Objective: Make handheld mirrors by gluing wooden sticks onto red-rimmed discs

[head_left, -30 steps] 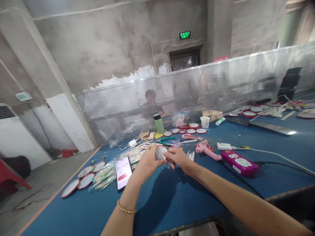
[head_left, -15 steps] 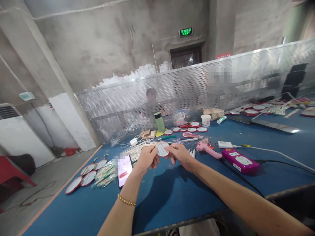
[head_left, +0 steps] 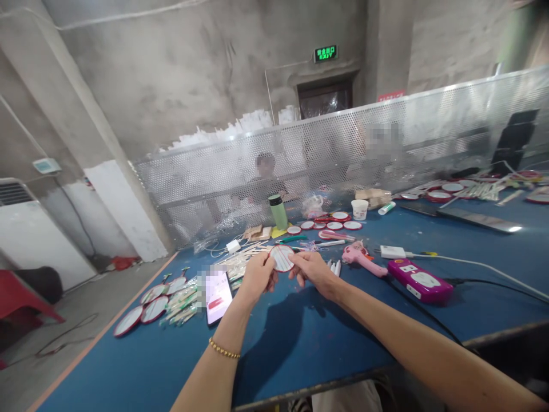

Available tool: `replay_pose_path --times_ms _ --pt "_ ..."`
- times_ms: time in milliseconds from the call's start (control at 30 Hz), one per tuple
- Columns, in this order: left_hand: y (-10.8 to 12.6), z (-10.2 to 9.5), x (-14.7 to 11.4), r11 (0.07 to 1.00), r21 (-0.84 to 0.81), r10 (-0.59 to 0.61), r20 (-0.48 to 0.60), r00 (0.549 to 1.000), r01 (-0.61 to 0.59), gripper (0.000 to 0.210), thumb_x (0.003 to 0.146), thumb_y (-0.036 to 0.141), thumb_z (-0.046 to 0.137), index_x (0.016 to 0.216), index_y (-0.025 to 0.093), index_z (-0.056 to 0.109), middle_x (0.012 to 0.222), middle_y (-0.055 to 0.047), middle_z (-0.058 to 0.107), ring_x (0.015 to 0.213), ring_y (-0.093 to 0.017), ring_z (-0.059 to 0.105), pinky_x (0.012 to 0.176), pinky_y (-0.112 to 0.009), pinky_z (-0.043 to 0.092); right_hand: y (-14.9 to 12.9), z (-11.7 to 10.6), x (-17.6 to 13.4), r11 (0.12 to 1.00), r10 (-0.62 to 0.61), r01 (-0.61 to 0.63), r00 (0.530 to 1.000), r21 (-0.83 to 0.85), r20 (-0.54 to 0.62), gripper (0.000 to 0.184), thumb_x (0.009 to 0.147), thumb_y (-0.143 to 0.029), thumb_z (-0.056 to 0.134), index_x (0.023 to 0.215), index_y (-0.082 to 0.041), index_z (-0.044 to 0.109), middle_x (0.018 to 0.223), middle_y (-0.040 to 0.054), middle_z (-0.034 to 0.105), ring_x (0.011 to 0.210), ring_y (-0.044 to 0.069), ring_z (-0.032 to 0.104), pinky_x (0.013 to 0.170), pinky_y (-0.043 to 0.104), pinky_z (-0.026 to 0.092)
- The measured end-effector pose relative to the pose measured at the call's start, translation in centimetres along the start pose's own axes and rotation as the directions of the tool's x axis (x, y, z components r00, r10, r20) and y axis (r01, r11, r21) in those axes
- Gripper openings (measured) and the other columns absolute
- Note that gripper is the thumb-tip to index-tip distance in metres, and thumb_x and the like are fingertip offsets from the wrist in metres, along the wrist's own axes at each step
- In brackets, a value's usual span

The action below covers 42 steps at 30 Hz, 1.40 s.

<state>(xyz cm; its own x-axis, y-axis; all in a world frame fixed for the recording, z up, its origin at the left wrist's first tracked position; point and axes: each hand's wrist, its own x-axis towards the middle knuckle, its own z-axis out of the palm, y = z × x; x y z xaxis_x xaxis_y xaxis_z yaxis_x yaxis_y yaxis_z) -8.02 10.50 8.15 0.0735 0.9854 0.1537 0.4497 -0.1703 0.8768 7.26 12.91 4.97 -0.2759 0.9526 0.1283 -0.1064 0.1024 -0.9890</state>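
Note:
A small round white disc with a red rim point(head_left: 282, 258) is held up above the blue table point(head_left: 274, 355). My left hand point(head_left: 259, 272) pinches its left edge, and my right hand point(head_left: 314, 271) pinches its right edge. Thin lines cross the disc's face. Just beyond it lie wooden sticks point(head_left: 242, 260) and a green tool point(head_left: 292, 239). Several white pens point(head_left: 335, 268) lie beside my right hand, partly hidden by it. A lit phone point(head_left: 218, 297) rests left of my left forearm.
Red-rimmed discs point(head_left: 128, 321) and wrapped sticks point(head_left: 184, 303) lie at left. A pink glue gun point(head_left: 364, 258), purple power strip point(head_left: 419, 281) and cables are at right. Behind stand a green bottle point(head_left: 278, 213), a paper cup point(head_left: 359, 210) and a perforated metal screen point(head_left: 214, 177); a person sits beyond it.
Both hands keep their pinch on the disc, which appears almost unmoved. The view has shifted very slightly.

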Motion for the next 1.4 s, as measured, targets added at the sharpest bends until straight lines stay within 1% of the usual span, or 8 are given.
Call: replay_pose_path --times_ms 500,700,800,900,1000,1100,1267,1400 --pt "-0.3 -0.1 0.2 0.999 0.033 0.04 -0.008 0.999 -0.039 0.016 0.081 0.025 0.042 0.066 0.021 0.045 0.043 0.005 0.054 0.027 -0.011 0.047 0.027 -0.019 0.025 0.0 0.0 0.0 1.0 0.019 -0.02 1.0 0.008 0.014 0.035 0.083 -0.045 0.059 0.062 -0.017 0.054 0.051 0.0006 0.066 0.028 0.006 0.046 0.033 0.017 0.029" --pt "0.0 -0.1 0.0 1.0 0.004 0.013 0.009 1.0 -0.013 0.015 0.08 0.026 0.042 0.066 0.021 0.046 0.043 0.006 0.053 0.027 -0.01 0.045 0.026 -0.019 0.025 0.1 0.1 -0.1 1.0 0.016 -0.016 1.0 0.009 0.018 0.035 0.082 -0.047 0.058 0.064 -0.017 0.055 0.051 0.0 0.065 0.029 0.006 0.047 0.033 0.018 0.029" --pt "0.4 -0.1 -0.2 0.999 -0.03 -0.01 0.05 0.999 0.011 0.017 0.081 0.029 0.043 0.068 0.02 0.049 0.042 0.006 0.052 0.026 -0.009 0.043 0.026 -0.017 0.023 0.1 -0.1 -0.1 0.997 -0.014 0.01 0.999 0.073 0.053 0.041 0.079 -0.056 0.058 0.066 -0.017 0.057 0.053 0.0003 0.063 0.034 0.008 0.049 0.036 0.019 0.036" --pt "0.8 -0.3 -0.4 0.997 -0.066 -0.023 0.1 0.995 0.03 0.018 0.081 0.033 0.046 0.073 0.019 0.051 0.042 0.007 0.051 0.025 -0.008 0.041 0.027 -0.016 0.021 0.1 -0.2 -0.2 0.979 -0.069 0.046 0.991 0.197 0.114 0.047 0.076 -0.063 0.059 0.068 -0.017 0.059 0.056 -0.0005 0.06 0.04 0.009 0.049 0.041 0.022 0.042" --pt "1.1 -0.6 -0.6 0.995 -0.092 -0.016 0.141 0.99 0.03 0.021 0.08 0.038 0.049 0.072 0.019 0.051 0.041 0.007 0.049 0.025 -0.006 0.037 0.028 -0.016 0.019 -0.1 -0.1 -0.2 0.954 -0.08 0.032 0.985 0.3 0.15 0.047 0.074 -0.062 0.062 0.072 -0.016 0.061 0.057 -0.0019 0.056 0.042 0.008 0.046 0.039 0.021 0.04" --pt "1.3 -0.9 -0.8 0.994 -0.108 0.006 0.173 0.985 0.013 0.024 0.08 0.041 0.05 0.07 0.019 0.049 0.039 0.008 0.046 0.024 -0.005 0.032 0.028 -0.015 0.018 -0.4 -0.1 -0.2 0.936 -0.031 -0.037 0.982 0.351 0.186 0.044 0.076 -0.06 0.063 0.074 -0.016 0.061 0.057 -0.0029 0.055 0.042 0.007 0.043 0.037 0.02 0.036" --pt "1.6 -0.7 -0.9 0.993 -0.113 -0.002 0.21 0.978 0.027 0.021 0.078 0.039 0.052 0.074 0.018 0.051 0.038 0.009 0.045 0.025 -0.004 0.03 0.028 -0.015 0.017 -0.6 -0.2 -0.3 0.919 0.017 -0.074 0.989 0.387 0.15 0.044 0.071 -0.057 0.07 0.066 -0.017 0.055 0.048 -0.0067 0.046 0.038 0.005 0.034 0.033 0.017 0.028" --pt "1.4 -0.5 -0.9 0.993 -0.118 0.011 0.218 0.976 0.015 0.022 0.078 0.039 0.052 0.076 0.018 0.051 0.039 0.009 0.044 0.025 -0.004 0.03 0.028 -0.015 0.018 -0.6 -0.2 -0.4 0.905 0.057 -0.127 0.982 0.407 0.181 0.041 0.072 -0.055 0.07 0.069 -0.016 0.057 0.05 -0.006 0.05 0.038 0.004 0.035 0.032 0.016 0.026"
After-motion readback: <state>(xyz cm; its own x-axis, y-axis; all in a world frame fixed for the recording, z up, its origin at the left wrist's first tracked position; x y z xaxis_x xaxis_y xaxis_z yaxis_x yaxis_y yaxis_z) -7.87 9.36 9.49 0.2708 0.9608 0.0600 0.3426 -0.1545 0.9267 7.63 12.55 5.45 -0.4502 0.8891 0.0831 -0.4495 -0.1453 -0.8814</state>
